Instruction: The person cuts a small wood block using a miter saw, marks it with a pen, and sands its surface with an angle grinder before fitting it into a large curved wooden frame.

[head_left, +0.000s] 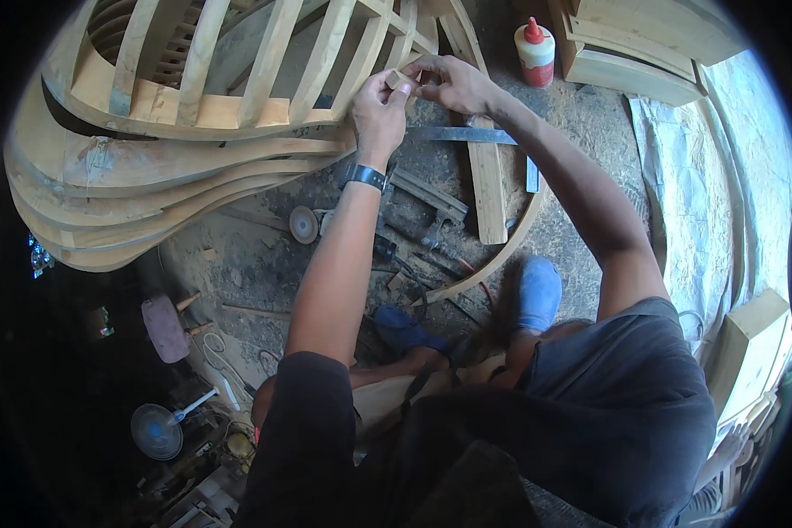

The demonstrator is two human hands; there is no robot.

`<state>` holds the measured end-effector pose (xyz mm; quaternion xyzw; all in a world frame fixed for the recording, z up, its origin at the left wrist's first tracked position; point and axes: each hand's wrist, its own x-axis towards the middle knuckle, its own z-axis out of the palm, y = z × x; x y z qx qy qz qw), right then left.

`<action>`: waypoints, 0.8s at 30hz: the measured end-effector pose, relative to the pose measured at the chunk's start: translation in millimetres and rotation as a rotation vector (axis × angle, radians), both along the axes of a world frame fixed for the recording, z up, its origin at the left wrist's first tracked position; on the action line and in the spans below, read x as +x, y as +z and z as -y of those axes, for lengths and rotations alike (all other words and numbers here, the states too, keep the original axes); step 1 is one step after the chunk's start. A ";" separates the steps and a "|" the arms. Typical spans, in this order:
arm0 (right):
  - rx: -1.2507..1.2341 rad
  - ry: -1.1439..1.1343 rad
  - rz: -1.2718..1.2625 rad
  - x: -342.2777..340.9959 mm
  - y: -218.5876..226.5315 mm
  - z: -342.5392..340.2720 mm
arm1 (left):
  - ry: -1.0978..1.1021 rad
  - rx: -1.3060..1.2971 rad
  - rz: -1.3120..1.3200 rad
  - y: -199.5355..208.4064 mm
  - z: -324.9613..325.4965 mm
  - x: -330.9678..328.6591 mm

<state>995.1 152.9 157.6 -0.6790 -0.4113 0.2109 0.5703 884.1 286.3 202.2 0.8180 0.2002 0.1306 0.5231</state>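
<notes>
My left hand (379,119), with a dark watch (365,177) on its wrist, is closed by the right end of a curved wooden frame (211,112) with upright slats. Between its thumb and fingers is a small wooden block (398,80). My right hand (456,85) meets it from the right, its bent fingertips pinched at the same block. Both hands partly cover the block, so its full shape is hidden. Just below my right hand lies a flat metal ruler (458,135), crossing a short wooden board (487,194).
A red-capped glue bottle (536,55) stands right of my hands, near wooden drawers (629,53). Stacked curved wooden pieces (150,167) are at left. A disc tool (304,224), cords and a curved strip (502,251) lie on the dusty floor by my blue shoes (539,290).
</notes>
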 end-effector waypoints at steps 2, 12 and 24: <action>-0.043 0.004 -0.003 4.9 -4.2 -4.6 | -0.047 0.111 -0.003 -3.0 -6.1 2.0; -0.051 -0.208 0.068 30.5 -66.6 -14.3 | -0.056 0.780 0.051 -22.0 -5.5 7.0; -0.161 -0.195 0.226 26.6 -63.8 -27.3 | -0.027 0.304 -0.326 -24.2 -22.8 38.0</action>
